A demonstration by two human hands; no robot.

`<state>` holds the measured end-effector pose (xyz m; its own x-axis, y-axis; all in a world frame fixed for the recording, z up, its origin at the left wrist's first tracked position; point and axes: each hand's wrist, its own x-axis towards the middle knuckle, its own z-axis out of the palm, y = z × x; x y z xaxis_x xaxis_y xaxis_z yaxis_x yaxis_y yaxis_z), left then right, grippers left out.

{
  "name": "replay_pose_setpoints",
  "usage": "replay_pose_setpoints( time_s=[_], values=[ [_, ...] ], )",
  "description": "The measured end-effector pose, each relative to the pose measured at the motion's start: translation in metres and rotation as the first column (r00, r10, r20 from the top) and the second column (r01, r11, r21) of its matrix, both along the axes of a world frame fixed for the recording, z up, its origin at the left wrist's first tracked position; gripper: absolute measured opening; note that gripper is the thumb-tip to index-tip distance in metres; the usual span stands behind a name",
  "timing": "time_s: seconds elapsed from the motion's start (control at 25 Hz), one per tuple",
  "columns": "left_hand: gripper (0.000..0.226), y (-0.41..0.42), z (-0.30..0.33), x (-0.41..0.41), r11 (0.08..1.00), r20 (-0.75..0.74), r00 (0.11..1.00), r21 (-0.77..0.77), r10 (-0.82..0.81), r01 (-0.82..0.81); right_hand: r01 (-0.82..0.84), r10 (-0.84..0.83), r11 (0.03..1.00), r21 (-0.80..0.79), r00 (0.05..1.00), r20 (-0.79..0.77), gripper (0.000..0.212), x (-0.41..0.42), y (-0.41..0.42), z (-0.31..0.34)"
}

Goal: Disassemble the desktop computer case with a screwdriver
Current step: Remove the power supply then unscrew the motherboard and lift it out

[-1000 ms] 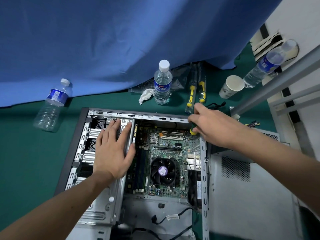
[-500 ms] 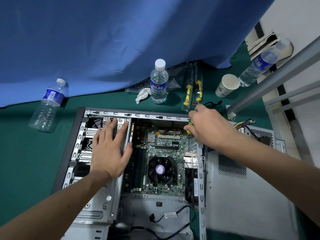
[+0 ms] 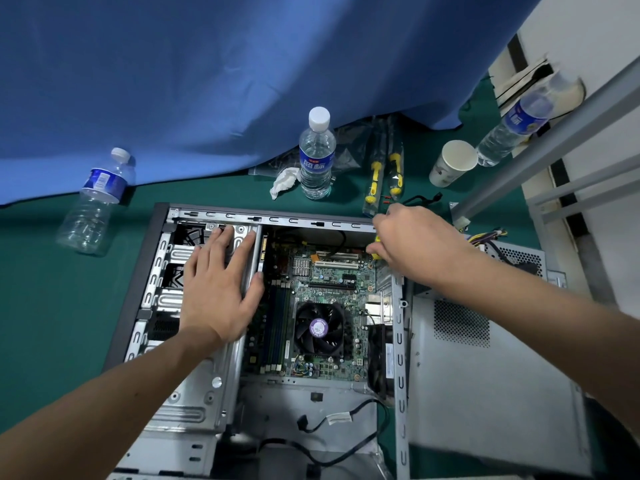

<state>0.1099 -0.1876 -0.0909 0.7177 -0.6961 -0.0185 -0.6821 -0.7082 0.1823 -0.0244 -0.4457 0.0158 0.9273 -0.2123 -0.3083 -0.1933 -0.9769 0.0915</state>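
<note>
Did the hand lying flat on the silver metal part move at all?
No. The left hand stays flat on the drive cage, its fingertips just below the case's top rail, as before.

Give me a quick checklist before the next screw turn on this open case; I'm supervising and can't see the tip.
1. Case steadied: ok. The left hand lies flat on the drive cage.
2. Tool gripped: ok. The right hand grips the yellow-handled screwdriver at the motherboard's far right corner.
3. Tip seated in a screw: cannot tell, the hand hides it.
4. Liquids away from the case: not ok. An upright water bottle stands just beyond the case's far rim.
5. Loose cables off the work spot: ok. The black cable lies at the near end.
</note>
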Motion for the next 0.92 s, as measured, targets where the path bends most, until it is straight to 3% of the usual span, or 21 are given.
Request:
replay_pose_setpoints(
  time_s=[0.08,0.16,0.36,0.48,0.6,0.68,0.72,0.8,0.92],
  values=[
    [0.064,0.000,-0.001,0.000,1.000,0.004,1.000,0.004,0.000,0.000,-0.080,0.074,0.990,-0.120,0.996,-0.058,0.038,0.004,0.001,0.001],
    [0.064,0.000,-0.001,0.000,1.000,0.006,1.000,0.007,0.002,-0.002,-0.176,0.161,0.974,-0.143,0.981,-0.112,0.035,0.005,0.004,-0.001],
    [0.064,0.000,-0.001,0.000,1.000,0.003,1.000,0.004,-0.001,0.001,-0.256,0.252,0.967,0.005,0.948,-0.194,0.015,0.016,-0.010,0.007],
    [0.065,0.000,0.000,0.000,1.000,-0.005,1.000,0.004,0.002,-0.002,-0.363,0.376,0.927,0.098,0.898,-0.227,0.039,0.012,-0.012,0.010],
    [0.065,-0.001,0.001,0.000,1.000,-0.012,1.000,0.003,0.000,0.000,-0.197,0.204,0.979,0.053,0.946,-0.252,0.032,0.008,-0.005,0.008],
    [0.065,-0.001,0.002,-0.001,1.000,-0.014,1.000,0.006,0.001,-0.001,-0.076,0.046,0.993,-0.095,0.958,-0.283,0.042,0.009,0.000,0.006],
    [0.065,-0.001,0.003,0.000,1.000,-0.016,1.000,0.009,0.000,0.000,-0.078,0.036,0.987,-0.139,0.958,-0.284,0.043,0.011,0.002,0.005],
    [0.066,-0.001,0.004,-0.001,1.000,-0.025,1.000,0.009,0.001,-0.001,-0.099,0.069,0.990,-0.102,0.961,-0.268,0.026,0.015,0.004,0.004],
    [0.066,-0.001,0.006,-0.001,1.000,-0.036,0.999,0.010,0.001,-0.001,-0.222,0.209,0.975,0.000,0.920,-0.331,0.044,0.014,-0.005,0.009]
  ],
)
